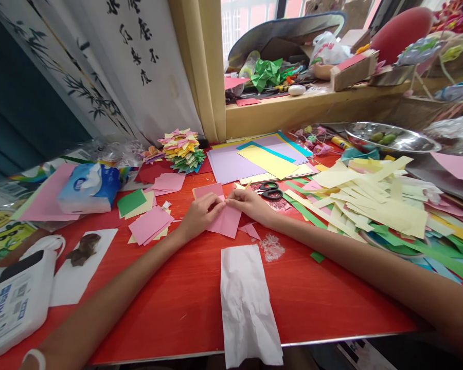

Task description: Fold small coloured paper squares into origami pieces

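White curtain [111, 61], 11 o'clock: black Chinese characters [153, 55], 不 readable. Blue tissue pack [88, 190], 9 o'clock, and white box [21, 308], 8 o'clock: print illegible.

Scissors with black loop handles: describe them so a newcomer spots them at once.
On the red tabletop, find the right hand, its fingertips at a pink paper sheet. Just beyond that hand, nearer than the lavender paper sheets, lie the black-handled scissors. Their two rounded black loops set them apart from the straight green and pale-yellow paper strips to their right.
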Demonstrator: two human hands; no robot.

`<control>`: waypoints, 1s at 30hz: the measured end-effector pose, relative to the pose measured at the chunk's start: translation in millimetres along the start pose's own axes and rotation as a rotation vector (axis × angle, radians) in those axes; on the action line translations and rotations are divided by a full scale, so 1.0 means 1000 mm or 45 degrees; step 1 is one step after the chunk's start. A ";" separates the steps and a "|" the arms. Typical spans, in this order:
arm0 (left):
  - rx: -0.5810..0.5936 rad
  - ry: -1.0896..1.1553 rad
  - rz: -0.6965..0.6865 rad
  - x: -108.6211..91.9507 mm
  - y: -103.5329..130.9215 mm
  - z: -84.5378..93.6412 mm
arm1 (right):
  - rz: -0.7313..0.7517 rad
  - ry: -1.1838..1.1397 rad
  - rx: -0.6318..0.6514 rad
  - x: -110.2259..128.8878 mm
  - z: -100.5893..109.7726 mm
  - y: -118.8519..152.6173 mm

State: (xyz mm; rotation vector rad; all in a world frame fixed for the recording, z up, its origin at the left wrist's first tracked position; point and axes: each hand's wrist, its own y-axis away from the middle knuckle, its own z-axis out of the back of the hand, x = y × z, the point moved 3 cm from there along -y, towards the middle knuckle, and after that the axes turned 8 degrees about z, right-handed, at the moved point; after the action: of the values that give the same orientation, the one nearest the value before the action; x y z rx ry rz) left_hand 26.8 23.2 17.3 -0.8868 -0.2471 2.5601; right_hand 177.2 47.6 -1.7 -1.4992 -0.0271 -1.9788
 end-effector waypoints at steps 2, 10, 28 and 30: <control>-0.003 0.001 -0.023 -0.001 0.000 0.001 | 0.014 0.013 0.024 0.001 -0.001 0.000; -0.007 0.150 0.090 0.000 0.000 0.004 | -0.003 -0.026 -0.030 0.005 -0.001 0.002; -0.404 0.547 0.356 0.016 0.005 0.013 | -0.205 -0.403 -0.435 -0.003 0.009 0.003; -0.366 0.507 0.332 0.012 0.004 0.012 | -0.166 -0.346 -0.301 -0.001 0.006 0.002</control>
State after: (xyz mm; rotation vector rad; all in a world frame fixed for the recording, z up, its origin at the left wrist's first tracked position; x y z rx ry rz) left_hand 9.4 24.8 19.4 -1.6048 -0.4065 2.5406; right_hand 183.5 49.2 -1.3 -1.9565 -0.0064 -1.9156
